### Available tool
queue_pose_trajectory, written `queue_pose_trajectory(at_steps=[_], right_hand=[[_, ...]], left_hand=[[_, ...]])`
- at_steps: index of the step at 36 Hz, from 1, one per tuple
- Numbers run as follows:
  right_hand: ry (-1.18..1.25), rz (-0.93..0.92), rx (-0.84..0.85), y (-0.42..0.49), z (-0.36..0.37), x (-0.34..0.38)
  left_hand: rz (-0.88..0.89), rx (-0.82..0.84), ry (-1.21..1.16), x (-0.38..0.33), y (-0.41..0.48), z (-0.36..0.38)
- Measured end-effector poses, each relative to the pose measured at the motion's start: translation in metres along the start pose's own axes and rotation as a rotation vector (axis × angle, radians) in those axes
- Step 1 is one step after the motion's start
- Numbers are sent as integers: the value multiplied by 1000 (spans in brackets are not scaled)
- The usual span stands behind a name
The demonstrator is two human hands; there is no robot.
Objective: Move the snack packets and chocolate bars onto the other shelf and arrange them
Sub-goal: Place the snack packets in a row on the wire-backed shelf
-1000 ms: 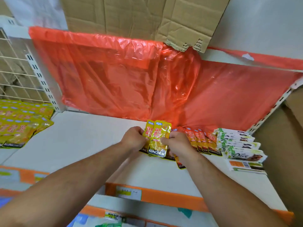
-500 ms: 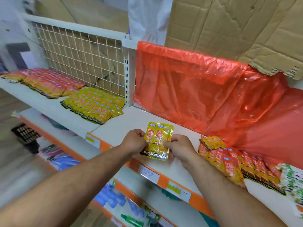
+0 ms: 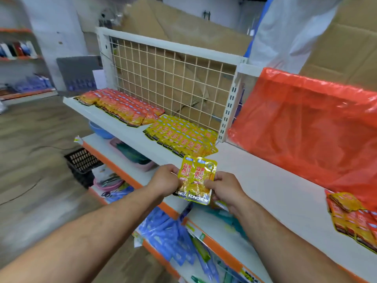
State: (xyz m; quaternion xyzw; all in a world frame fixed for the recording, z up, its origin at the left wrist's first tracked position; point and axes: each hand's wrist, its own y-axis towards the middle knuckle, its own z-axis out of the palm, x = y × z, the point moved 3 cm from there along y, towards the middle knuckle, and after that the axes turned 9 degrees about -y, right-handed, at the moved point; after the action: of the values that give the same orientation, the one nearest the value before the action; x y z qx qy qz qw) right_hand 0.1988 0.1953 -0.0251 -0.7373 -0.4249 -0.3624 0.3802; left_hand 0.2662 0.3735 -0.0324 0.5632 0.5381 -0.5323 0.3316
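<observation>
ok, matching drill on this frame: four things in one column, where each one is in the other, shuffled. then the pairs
Things
1. held yellow packets
2. yellow packet rows
3. red plastic sheet
4. black basket

Places
A. on the floor
B. gripped between left hand and right hand
C. draped behind the right shelf
D. lying on the left shelf, in front of the wire grid

Pairs: 1-B, 2-D, 3-C, 4-A
</observation>
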Motion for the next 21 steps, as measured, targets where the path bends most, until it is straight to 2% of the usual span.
queue_pose_trajectory(at_steps=[11, 21], right_hand=[[-6, -17, 54, 42, 62, 39], [24, -32, 88, 123, 92, 68]], left_hand=[[-19, -53, 14, 16, 46, -70], [-60, -125, -6, 9, 121, -106]])
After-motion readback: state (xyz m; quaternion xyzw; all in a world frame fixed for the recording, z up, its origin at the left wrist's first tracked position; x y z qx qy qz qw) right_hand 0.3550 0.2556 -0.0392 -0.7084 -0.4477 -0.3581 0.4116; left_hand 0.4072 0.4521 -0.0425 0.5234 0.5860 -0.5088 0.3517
